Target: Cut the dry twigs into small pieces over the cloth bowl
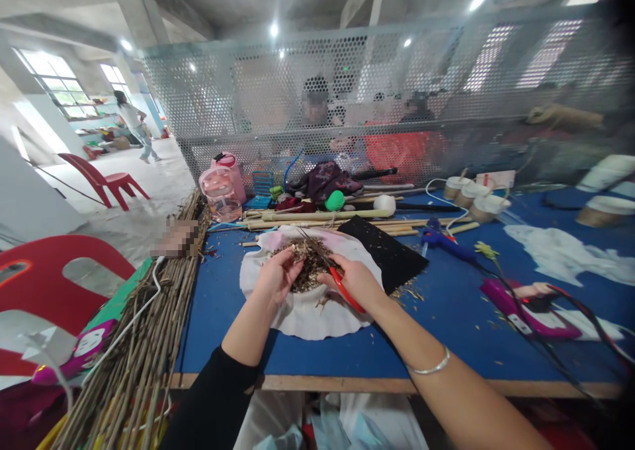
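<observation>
- My right hand (354, 279) is closed on the red-handled scissors (346, 292), which are over the right part of the cloth (307, 323).
- The scissors' long axis runs on a slant: handles toward me and to my right, blades pointing away and to my left, across the chips (312, 265). I cannot tell whether the blades are parted.
- My left hand (278, 276) has its fingers curled at the left side of the chips; I cannot tell whether they pinch any. My two hands are apart, with chips between them.
- The cloth is roughly round, with a wavy rim. Its near edge stops short of the front edge of the blue worktop (431, 354), leaving a bare strip.
- To the left, a narrow bare stretch separates the cloth from the twigs (143, 331), which run along that side.
- To the right there is wider room before the purple case (528, 314), with loose bits scattered.
- Beyond the cloth, sticks (325, 216) lie crosswise; the black sheet (391, 255) slants out behind its right side.
</observation>
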A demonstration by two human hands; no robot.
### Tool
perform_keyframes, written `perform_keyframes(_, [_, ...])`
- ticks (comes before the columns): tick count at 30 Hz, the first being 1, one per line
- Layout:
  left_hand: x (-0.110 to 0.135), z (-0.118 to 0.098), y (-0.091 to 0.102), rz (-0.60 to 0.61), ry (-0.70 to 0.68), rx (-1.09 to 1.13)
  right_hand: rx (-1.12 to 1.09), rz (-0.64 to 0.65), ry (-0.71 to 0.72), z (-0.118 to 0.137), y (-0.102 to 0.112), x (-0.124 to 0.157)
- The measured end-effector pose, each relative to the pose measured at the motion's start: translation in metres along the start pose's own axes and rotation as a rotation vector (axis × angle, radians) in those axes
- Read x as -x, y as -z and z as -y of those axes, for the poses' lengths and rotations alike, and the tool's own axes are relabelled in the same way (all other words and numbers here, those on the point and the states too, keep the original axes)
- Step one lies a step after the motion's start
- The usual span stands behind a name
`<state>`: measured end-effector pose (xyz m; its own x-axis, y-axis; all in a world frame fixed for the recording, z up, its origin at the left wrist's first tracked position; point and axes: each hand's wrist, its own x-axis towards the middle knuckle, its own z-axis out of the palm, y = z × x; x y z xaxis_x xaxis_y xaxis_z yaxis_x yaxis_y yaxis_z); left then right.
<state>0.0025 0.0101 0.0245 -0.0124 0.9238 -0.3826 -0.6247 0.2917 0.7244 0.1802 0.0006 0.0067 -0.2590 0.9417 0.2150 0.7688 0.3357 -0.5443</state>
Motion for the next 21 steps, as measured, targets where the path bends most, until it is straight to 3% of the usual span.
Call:
perform_keyframes(8, [-0.001, 0.007, 0.005, 0.047, -0.094, -0.074, 0.008, 0.031, -0.002, 0.004, 0.003, 0.0])
perform_keyframes(21, [-0.006, 0.013, 0.01, 0.076, -0.318, -0.555, 0.099, 0.054, 0.086, 0.015, 0.004, 0.008])
